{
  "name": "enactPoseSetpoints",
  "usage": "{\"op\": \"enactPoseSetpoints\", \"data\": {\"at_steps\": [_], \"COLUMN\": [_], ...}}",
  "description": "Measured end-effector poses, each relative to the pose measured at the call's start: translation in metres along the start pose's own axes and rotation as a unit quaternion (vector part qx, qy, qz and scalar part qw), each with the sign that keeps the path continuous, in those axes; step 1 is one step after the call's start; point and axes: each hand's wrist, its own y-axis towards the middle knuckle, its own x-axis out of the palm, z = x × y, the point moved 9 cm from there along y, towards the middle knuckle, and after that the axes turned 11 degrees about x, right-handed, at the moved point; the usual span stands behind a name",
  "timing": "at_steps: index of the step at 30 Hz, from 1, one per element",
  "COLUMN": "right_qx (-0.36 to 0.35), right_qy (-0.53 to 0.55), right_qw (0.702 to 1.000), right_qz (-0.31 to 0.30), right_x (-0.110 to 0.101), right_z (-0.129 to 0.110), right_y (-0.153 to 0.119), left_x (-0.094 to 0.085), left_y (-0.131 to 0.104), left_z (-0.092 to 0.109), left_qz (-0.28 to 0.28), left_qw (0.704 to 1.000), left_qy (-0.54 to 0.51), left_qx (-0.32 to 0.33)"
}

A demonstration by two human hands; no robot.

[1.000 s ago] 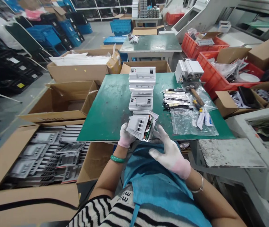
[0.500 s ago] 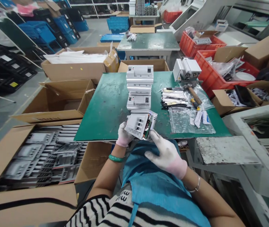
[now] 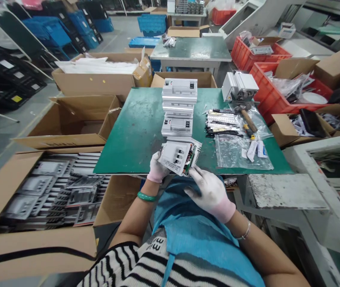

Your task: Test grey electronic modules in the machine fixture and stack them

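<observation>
A white electronic module [image 3: 174,154] with a finned edge is tilted over the front edge of the green table. Its right side shows a circuit board [image 3: 190,158] with parts on it. My left hand [image 3: 158,169], in a white glove with a pink cuff, is closed on the module's left end. My right hand [image 3: 208,189], gloved the same way, has its fingers stretched out and thumb apart. Its fingertips are at the module's lower right corner; whether they press on it I cannot tell. Directly behind stands a row of similar white modules [image 3: 177,126].
On the table's [image 3: 125,131] right lie cable ties [image 3: 222,122], a hammer [image 3: 248,120] and a plastic bag [image 3: 232,153] with small tubes. More modules [image 3: 239,85] stand at the back right. At left, an open carton [image 3: 104,225] holds grey housings. Red crates [image 3: 277,95] stand at right.
My right hand's fingertips have come slightly closer to the module's lower right corner. My left hand keeps its hold. The whole view has shifted a little.
</observation>
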Motion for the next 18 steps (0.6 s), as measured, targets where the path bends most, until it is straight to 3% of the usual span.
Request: {"op": "enactPoseSetpoints", "data": {"at_steps": [12,15,18], "right_qx": [-0.004,-0.003,0.006], "right_qy": [0.068,0.074,0.076], "right_qw": [0.998,0.997,0.991], "right_qz": [-0.013,0.026,0.108], "right_x": [0.012,-0.001,-0.025], "right_z": [-0.004,0.003,0.011], "right_y": [-0.007,-0.009,-0.008], "left_x": [0.003,-0.001,-0.006], "left_y": [-0.001,-0.001,-0.001], "left_z": [0.002,0.003,0.003], "left_qz": [0.009,0.021,0.035], "left_qw": [1.0,0.999,0.998], "left_qy": [0.012,0.02,0.043], "left_qx": [0.008,0.016,0.028]}}
